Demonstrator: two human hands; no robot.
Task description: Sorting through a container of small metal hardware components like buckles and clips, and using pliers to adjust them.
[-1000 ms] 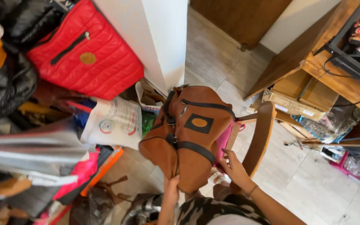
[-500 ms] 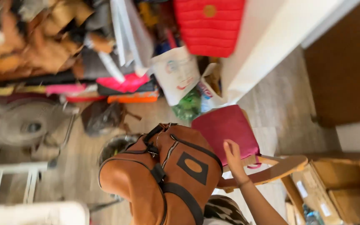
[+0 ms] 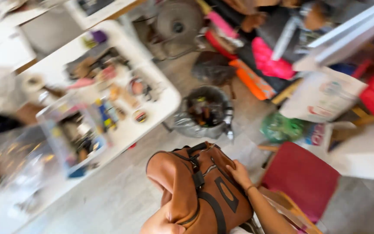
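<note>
Both hands hold a brown bag [image 3: 200, 190] with dark straps, low in the view. The right hand [image 3: 239, 172] lies flat on the bag's top, fingers [image 3: 232, 166] spread narrowly over the leather. The left hand [image 3: 161, 223] grips its lower edge, fingers wrapped underneath, blurred. Just right of the right hand sits a red chair seat [image 3: 301, 177]; beyond the fingers stands a bin [image 3: 204, 115], and to their left a cluttered white bench [image 3: 148, 117].
</note>
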